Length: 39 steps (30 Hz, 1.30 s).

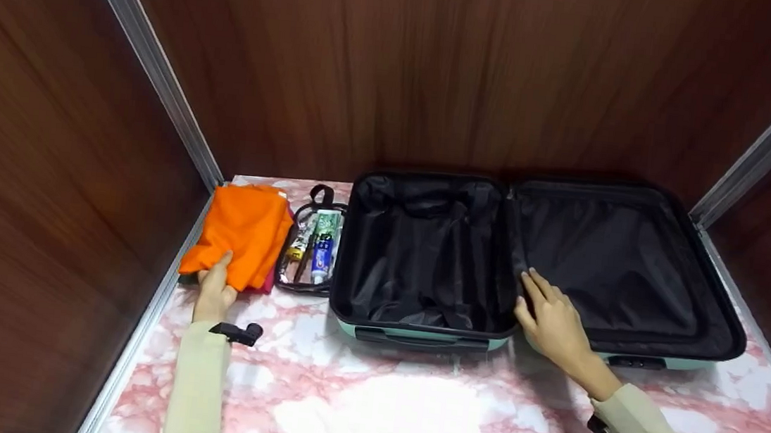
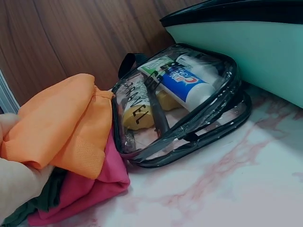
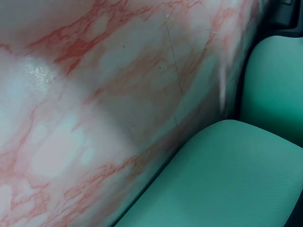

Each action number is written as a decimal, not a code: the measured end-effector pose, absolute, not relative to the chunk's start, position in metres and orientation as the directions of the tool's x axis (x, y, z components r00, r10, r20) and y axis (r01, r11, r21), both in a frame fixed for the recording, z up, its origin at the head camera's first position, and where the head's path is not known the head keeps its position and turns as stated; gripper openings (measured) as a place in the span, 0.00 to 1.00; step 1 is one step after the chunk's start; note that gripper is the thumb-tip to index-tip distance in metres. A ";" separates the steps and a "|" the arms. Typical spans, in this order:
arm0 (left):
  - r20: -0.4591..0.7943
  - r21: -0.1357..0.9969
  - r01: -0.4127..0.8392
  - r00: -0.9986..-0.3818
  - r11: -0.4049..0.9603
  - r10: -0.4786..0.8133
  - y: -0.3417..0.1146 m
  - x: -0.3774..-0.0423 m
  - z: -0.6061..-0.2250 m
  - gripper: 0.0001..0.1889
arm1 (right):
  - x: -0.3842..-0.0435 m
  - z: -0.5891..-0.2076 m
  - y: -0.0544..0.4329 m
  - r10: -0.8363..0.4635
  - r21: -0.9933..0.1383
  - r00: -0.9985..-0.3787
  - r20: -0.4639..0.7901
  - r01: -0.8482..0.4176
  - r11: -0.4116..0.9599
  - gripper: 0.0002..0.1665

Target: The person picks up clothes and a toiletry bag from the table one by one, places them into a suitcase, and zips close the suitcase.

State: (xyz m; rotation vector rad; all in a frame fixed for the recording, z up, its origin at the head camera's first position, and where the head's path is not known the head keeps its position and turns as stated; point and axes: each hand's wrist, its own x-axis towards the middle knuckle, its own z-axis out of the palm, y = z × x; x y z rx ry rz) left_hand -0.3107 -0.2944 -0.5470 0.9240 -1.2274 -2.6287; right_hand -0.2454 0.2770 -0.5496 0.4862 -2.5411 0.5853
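My left hand (image 1: pixel 214 292) pinches the near edge of a folded orange garment (image 1: pixel 246 228), thumb on top and the other fingers underneath. Below it in the left wrist view lie a pink folded cloth (image 2: pixel 90 194) and a dark green one (image 2: pixel 45 201). An open suitcase (image 1: pixel 416 336), mint green outside with black lining, lies spread flat in two halves. At the middle, my right hand (image 1: pixel 552 321) rests with fairly straight fingers on the inner rim of the right half. The right wrist view shows only the shell (image 3: pixel 227 175) and the surface, with that hand out of frame.
Between the clothes and suitcase lies a clear, black-edged toiletry bag (image 1: pixel 306 287) holding a toothpaste tube (image 2: pixel 182 82) and other tubes. Brown wood-look panels (image 1: pixel 442 73) enclose the pink and white marbled surface (image 1: pixel 367 406) at the back and both sides.
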 end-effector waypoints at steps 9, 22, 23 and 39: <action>-0.452 0.709 -0.149 -0.846 -0.689 -0.283 -0.295 -0.307 -0.548 0.11 | -0.245 -0.550 0.278 -0.227 -0.302 -0.803 0.551 -0.446 0.843 0.27; -0.434 0.642 -0.021 -0.834 -0.766 -0.341 -0.289 -0.313 -0.542 0.04 | -0.246 -0.551 0.277 -0.223 -0.300 -0.798 0.560 -0.446 0.843 0.27; -0.435 0.638 -0.011 -0.830 -0.770 -0.349 -0.289 -0.313 -0.542 0.05 | -0.246 -0.550 0.277 -0.222 -0.303 -0.799 0.558 -0.445 0.843 0.27; -0.413 0.608 0.042 -0.836 -0.793 -0.361 -0.284 -0.324 -0.521 0.06 | -0.246 -0.550 0.277 -0.220 -0.299 -0.799 0.560 -0.442 0.846 0.27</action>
